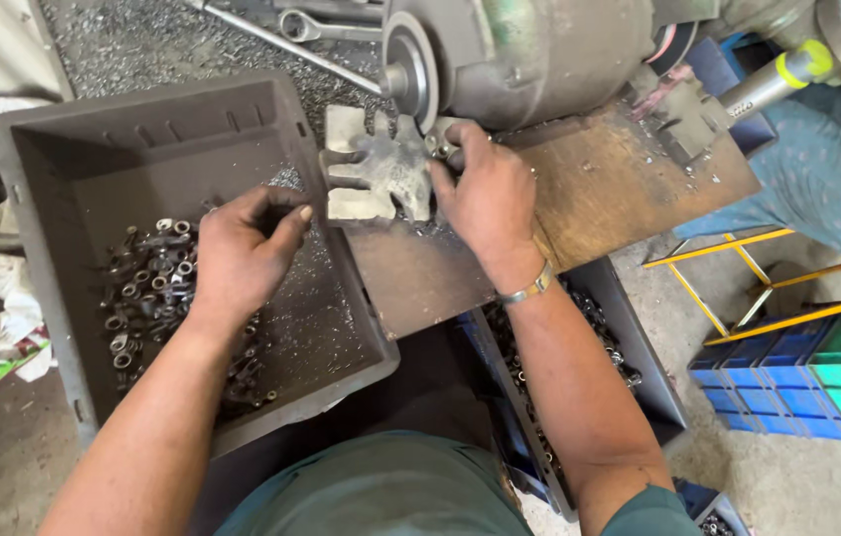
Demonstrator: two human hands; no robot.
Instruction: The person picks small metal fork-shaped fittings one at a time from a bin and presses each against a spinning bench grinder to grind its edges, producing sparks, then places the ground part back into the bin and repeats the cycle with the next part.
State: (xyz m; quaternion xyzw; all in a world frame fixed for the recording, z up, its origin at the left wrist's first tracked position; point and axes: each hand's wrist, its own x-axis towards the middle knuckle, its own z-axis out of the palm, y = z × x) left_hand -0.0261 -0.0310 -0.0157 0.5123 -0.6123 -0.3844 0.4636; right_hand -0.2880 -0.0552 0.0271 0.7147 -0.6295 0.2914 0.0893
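Head view: your left hand (242, 253) curls, fingers bent, over the heap of small metal ring parts (147, 288) in the one grey plastic crate (63, 159), though whether it pinches one is hidden. Your right hand (488, 194), bangle on its wrist, grips a small part (437, 144) at the grinder's wheel (410, 65). A second bin (639, 367) of parts sits below the steel bench plate (589, 189).

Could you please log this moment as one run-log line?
left hand: in grey bin, over metal parts | right hand: holding small part at grinding wheel
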